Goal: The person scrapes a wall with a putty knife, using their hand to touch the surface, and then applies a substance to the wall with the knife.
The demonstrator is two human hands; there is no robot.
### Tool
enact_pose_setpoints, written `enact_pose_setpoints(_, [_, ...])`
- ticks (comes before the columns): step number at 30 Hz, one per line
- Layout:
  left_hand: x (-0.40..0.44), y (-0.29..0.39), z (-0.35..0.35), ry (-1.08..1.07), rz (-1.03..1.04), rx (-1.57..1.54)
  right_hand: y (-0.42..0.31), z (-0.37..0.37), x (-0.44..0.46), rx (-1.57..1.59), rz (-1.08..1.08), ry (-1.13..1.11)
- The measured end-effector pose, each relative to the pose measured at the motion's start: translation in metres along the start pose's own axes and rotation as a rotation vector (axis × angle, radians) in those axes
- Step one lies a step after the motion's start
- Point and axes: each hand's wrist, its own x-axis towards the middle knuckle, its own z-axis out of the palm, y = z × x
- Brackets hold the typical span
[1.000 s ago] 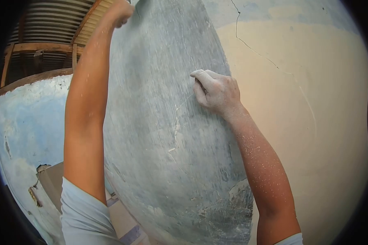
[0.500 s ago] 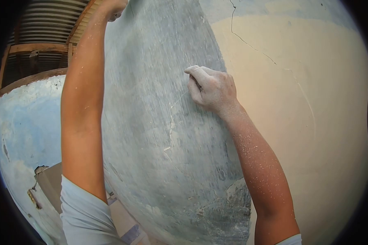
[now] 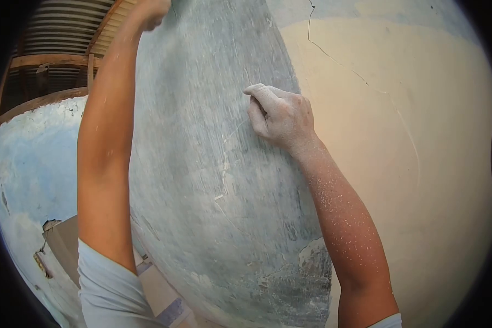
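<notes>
My right hand (image 3: 281,116), coated in pale dust, is closed with its fingers curled in front of the scraped grey wall patch (image 3: 197,136). Whatever it may grip is hidden, and I cannot tell whether it touches the surface. My left hand (image 3: 154,13) is raised to the top edge of the view beside the same patch. Its fingers are curled too, and part of the hand is cut off, so anything inside is out of sight. Below my right hand a pale filled crack line (image 3: 224,172) runs down the grey patch.
To the right spreads a cream-coated wall area (image 3: 361,136) with a thin dark crack (image 3: 333,60) in its upper part. On the left stand a blue and white wall (image 3: 38,158) with a broken spot, and wooden roof beams (image 3: 49,60) under corrugated sheeting (image 3: 65,27).
The view has shifted slightly. My left arm now appears a little farther left and its hand slightly lower in the picture; my right hand has nearly the same place and stays closed.
</notes>
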Motion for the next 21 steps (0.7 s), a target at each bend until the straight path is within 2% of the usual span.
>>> enact_pose_setpoints(2, [-0.046, -0.012, -0.001, 0.000, 0.036, -0.185, 0.000, 0.000, 0.001, 0.014, -0.013, 0.020])
enact_pose_setpoints(4, [-0.077, -0.010, -0.005, -0.008, 0.030, -0.212, -0.001, 0.001, 0.001, 0.027, -0.018, 0.064])
enact_pose_setpoints(6, [-0.073, -0.013, 0.003, 0.087, 0.042, -0.061, 0.001, -0.002, 0.002, 0.012, -0.023, 0.051])
enact_pose_setpoints(7, [-0.056, -0.011, -0.002, 0.013, 0.051, -0.096, 0.000, -0.001, 0.000, 0.006, -0.020, 0.023])
enact_pose_setpoints(9, [-0.028, 0.005, -0.008, 0.022, 0.056, -0.120, -0.002, 0.000, 0.001, 0.016, 0.002, 0.014])
enact_pose_setpoints(10, [-0.014, 0.020, -0.017, 0.051, -0.122, -0.035, -0.002, -0.001, 0.001, 0.017, 0.020, 0.007])
enact_pose_setpoints(13, [-0.019, 0.026, -0.012, 0.072, -0.046, -0.083, 0.000, 0.000, 0.000, 0.013, -0.007, 0.056])
enact_pose_setpoints(14, [-0.026, 0.014, -0.001, 0.054, 0.038, -0.131, 0.000, 0.000, 0.000, 0.014, -0.006, 0.056])
enact_pose_setpoints(16, [-0.065, 0.001, 0.002, 0.031, 0.027, -0.189, -0.001, 0.001, 0.000, 0.033, 0.001, 0.073])
enact_pose_setpoints(17, [-0.085, 0.001, -0.003, -0.023, 0.028, -0.171, -0.001, 0.000, 0.000, 0.035, 0.002, 0.075])
enact_pose_setpoints(21, [-0.074, 0.012, -0.007, 0.024, 0.074, -0.062, 0.000, -0.001, 0.001, 0.013, -0.010, 0.052])
